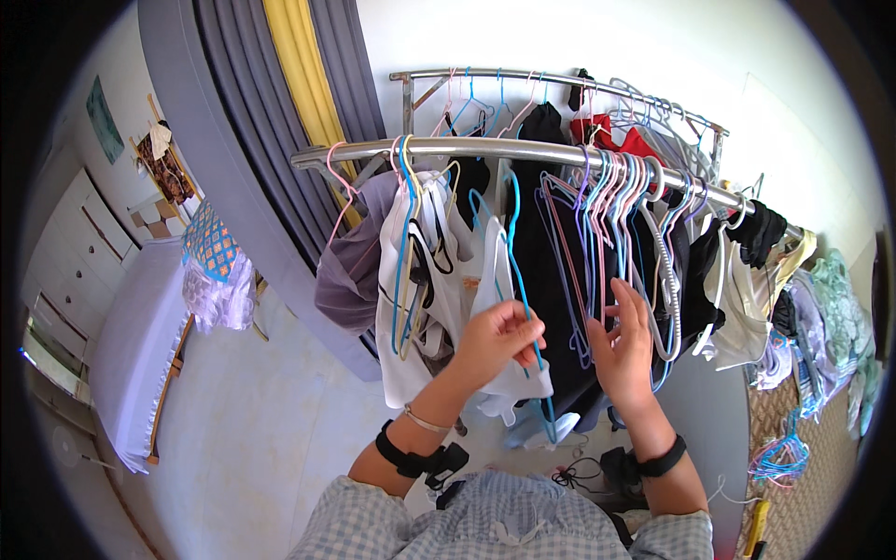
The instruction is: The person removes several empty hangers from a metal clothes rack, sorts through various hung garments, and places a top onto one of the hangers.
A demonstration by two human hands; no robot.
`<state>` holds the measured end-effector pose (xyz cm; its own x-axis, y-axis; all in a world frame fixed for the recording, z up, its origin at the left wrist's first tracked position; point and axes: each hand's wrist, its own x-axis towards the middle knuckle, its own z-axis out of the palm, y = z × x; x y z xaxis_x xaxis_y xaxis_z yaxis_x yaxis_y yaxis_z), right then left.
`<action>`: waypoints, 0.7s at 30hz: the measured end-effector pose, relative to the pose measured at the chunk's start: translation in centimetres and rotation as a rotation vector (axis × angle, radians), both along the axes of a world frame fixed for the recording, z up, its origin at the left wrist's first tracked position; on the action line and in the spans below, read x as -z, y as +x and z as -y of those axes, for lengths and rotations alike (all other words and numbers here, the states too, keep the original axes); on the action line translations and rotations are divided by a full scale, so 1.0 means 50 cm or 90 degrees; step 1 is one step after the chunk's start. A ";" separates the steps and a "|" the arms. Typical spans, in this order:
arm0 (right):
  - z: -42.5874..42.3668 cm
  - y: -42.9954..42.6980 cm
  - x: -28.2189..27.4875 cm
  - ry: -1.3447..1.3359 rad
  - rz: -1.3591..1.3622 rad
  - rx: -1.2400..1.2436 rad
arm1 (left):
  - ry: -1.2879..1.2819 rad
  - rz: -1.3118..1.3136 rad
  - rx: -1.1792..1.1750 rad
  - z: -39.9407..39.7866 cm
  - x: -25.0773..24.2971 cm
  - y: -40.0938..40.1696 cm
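Observation:
My left hand (498, 341) grips the side of a blue clothes hanger (516, 210) below the front rail. A white garment (494, 269) hangs partly on that hanger, its lower part beneath my hand. To the right, my right hand (626, 343) has its fingers apart and holds nothing. It is raised in front of a tight row of bare pink, blue and purple hangers (609, 182); whether it touches any of them I cannot tell. These hangers hook over the metal front rail (483, 147). White clothes with black trim (420, 280) and a grey-purple garment (357, 259) hang left of my left hand.
Behind is a second rail (532, 75) with dark and red clothes. Grey and yellow curtains (301, 70) stand left. At right, a bundle of hangers (780, 455) lies on a patterned mat (819, 413). A bed (140, 336) is at far left. Cables (577, 476) lie below.

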<state>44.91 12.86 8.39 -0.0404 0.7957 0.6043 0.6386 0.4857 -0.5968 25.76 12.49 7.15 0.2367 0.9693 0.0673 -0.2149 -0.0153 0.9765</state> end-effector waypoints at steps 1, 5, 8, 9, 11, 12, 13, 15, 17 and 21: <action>0.012 0.003 -0.008 0.062 0.062 -0.001 | -0.015 0.010 0.003 0.011 0.016 0.005; 0.084 0.010 -0.028 -0.081 0.060 -0.159 | -0.013 0.052 -0.023 0.030 0.074 0.028; 0.116 0.011 -0.017 -0.261 0.064 -0.189 | -0.001 -0.014 -0.028 0.037 0.082 0.050; 0.118 0.016 -0.009 -0.266 0.070 -0.196 | -0.005 -0.009 -0.036 0.040 0.085 0.055; 0.115 0.029 0.010 -0.211 0.172 -0.180 | -0.003 -0.072 -0.019 0.046 0.090 0.067; 0.117 0.028 0.018 -0.156 0.183 -0.156 | 0.021 -0.102 -0.002 0.043 0.095 0.068; 0.117 0.030 0.023 -0.159 0.186 -0.161 | 0.018 -0.099 -0.006 0.046 0.095 0.067; 0.116 0.043 0.030 -0.071 0.203 -0.063 | 0.050 -0.018 0.032 0.050 0.082 0.058; 0.117 0.064 0.027 -0.066 0.192 -0.056 | 0.078 -0.081 0.039 0.053 0.092 0.016; 0.123 0.104 0.028 -0.100 0.121 -0.033 | -0.015 -0.090 -0.198 0.037 0.159 -0.042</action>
